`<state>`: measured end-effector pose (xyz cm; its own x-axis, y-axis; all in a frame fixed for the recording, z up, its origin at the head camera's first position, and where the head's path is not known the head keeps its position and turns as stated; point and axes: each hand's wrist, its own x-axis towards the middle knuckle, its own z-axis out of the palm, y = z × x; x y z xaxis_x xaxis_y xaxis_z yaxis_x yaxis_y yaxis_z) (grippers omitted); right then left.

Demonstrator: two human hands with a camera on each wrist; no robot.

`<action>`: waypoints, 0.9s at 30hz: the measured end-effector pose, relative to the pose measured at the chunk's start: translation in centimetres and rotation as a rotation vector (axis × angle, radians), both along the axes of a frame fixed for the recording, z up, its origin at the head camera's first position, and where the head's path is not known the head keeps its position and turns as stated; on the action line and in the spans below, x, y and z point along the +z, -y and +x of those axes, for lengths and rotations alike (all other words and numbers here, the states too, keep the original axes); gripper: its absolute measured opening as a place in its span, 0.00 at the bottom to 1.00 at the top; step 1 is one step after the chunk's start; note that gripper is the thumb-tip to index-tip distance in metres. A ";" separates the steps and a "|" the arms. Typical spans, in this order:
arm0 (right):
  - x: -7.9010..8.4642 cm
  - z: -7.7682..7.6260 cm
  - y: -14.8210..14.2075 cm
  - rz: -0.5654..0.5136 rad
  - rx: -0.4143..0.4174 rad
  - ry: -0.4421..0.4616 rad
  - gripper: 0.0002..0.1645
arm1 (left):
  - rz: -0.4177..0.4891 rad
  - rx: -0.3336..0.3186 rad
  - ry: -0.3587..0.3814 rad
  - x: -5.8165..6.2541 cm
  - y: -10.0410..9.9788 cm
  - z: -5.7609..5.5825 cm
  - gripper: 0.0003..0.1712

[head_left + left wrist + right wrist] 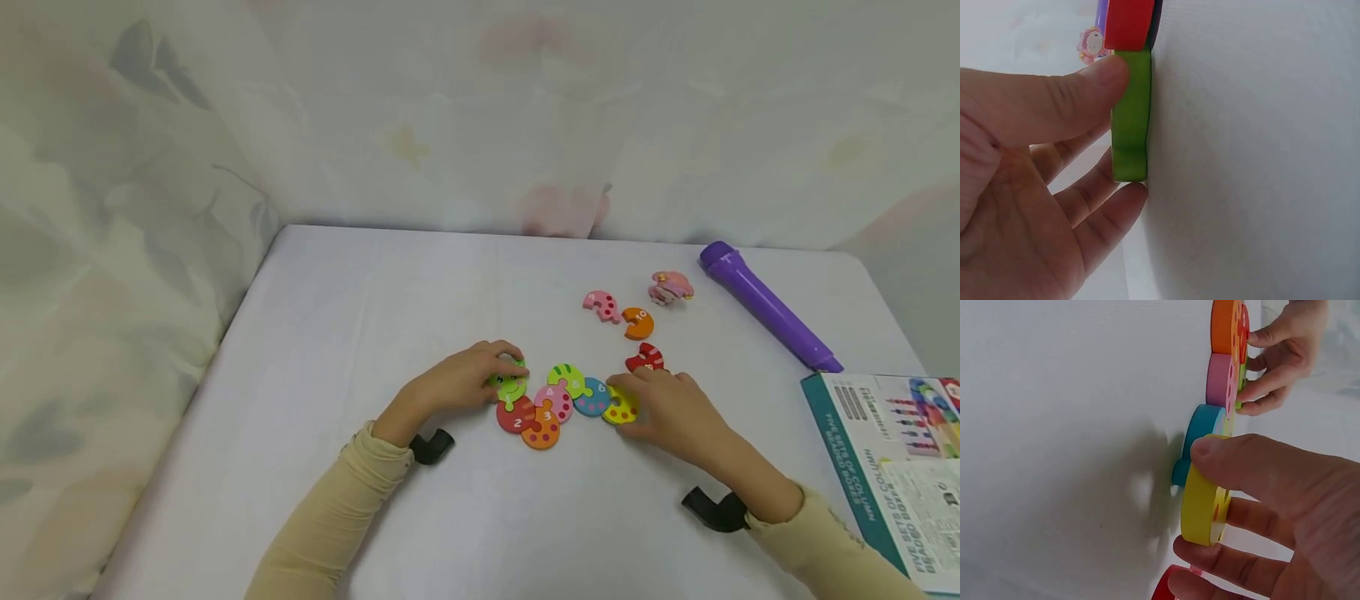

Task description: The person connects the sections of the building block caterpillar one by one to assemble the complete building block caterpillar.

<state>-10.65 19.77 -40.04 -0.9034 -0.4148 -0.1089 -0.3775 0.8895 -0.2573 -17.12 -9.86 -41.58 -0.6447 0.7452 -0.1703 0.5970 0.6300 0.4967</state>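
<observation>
My left hand [468, 377] grips the green caterpillar head piece [510, 385] of a wooden number puzzle by its edges, thumb on one side. The head joins a red piece [516, 414], followed by orange [542, 429], pink [555, 402], light green [566, 381] and blue [592, 397] pieces in a winding chain. At the chain's right end, my right hand [675, 412] pinches a yellow spotted piece [1197, 509] between thumb and fingers. It sits against the blue piece's knob [1180, 472]; whether they interlock I cannot tell. A red striped piece [645, 357] lies just beyond the right fingers, partly hidden.
Farther back lie a loose pink piece [602, 306], an orange piece [638, 323] and a small pink figurine [670, 287]. A purple microphone-shaped tube [772, 308] lies at the back right. A printed box [855, 467] stands on the right side of the white table [375, 292].
</observation>
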 end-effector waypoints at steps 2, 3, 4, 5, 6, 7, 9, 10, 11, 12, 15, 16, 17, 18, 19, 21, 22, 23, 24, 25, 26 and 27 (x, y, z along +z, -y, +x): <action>-0.1 0.2 0.0 -0.007 -0.002 0.005 0.34 | 0.000 -0.002 0.000 0.0 0.0 0.0 0.25; -0.2 0.2 0.0 -0.008 -0.001 0.003 0.34 | -0.001 -0.002 0.000 0.0 0.0 0.0 0.25; -0.2 0.3 0.0 -0.008 0.002 -0.001 0.34 | 0.003 -0.003 0.000 0.0 0.0 0.0 0.25; -0.2 0.4 0.0 -0.006 0.004 -0.005 0.34 | 0.004 -0.003 0.000 0.0 0.0 0.0 0.25; -0.2 0.4 0.0 -0.005 0.006 -0.009 0.34 | 0.007 -0.004 0.000 0.1 0.0 0.0 0.25; -0.2 0.5 0.0 -0.003 0.008 -0.016 0.34 | 0.009 -0.005 -0.001 0.1 0.0 0.0 0.25; -0.2 0.6 0.1 0.002 0.009 -0.028 0.34 | 0.015 -0.007 0.000 0.1 0.0 0.1 0.25; -0.2 0.6 0.1 0.004 0.009 -0.033 0.34 | 0.017 -0.006 0.003 0.2 0.0 0.1 0.25; -0.2 0.6 0.1 0.006 0.006 -0.035 0.35 | 0.018 -0.006 0.005 0.2 0.0 0.1 0.25; -0.2 0.6 0.1 0.006 0.006 -0.039 0.35 | 0.020 -0.007 0.006 0.2 0.0 0.1 0.25; -0.2 0.7 0.3 0.026 0.001 -0.049 0.35 | 0.018 -0.004 0.007 0.2 0.0 0.1 0.25; -0.3 0.7 0.3 0.032 0.000 -0.054 0.35 | 0.018 -0.005 0.006 0.2 0.0 0.1 0.25; -0.3 0.8 0.4 0.039 0.000 -0.060 0.35 | 0.018 -0.005 0.003 0.2 0.0 0.1 0.25; -0.3 0.8 0.4 0.045 0.001 -0.067 0.35 | 0.017 -0.005 0.003 0.2 0.0 0.1 0.25; -0.4 0.8 0.5 0.053 -0.001 -0.071 0.35 | 0.017 -0.006 0.002 0.2 0.0 0.1 0.25; -0.4 0.8 0.6 0.062 0.003 -0.085 0.35 | 0.018 -0.006 0.003 0.2 0.0 0.1 0.25; -0.5 0.8 0.6 0.066 0.005 -0.089 0.35 | 0.018 -0.007 0.001 0.2 0.0 0.1 0.25; -0.5 0.7 0.6 0.070 0.007 -0.091 0.36 | 0.018 -0.006 0.002 0.2 0.0 0.1 0.25; -0.5 0.7 0.6 0.073 0.011 -0.089 0.36 | 0.015 -0.006 0.003 0.2 0.0 0.1 0.25; -0.5 0.6 0.6 0.075 0.014 -0.086 0.36 | 0.015 -0.005 0.003 0.2 0.0 0.1 0.25; -0.5 0.6 0.6 0.078 0.016 -0.078 0.37 | 0.014 -0.004 0.004 0.2 0.0 0.1 0.25; -0.4 0.5 0.5 0.080 0.018 -0.068 0.38 | 0.013 -0.003 0.004 0.2 0.0 0.1 0.25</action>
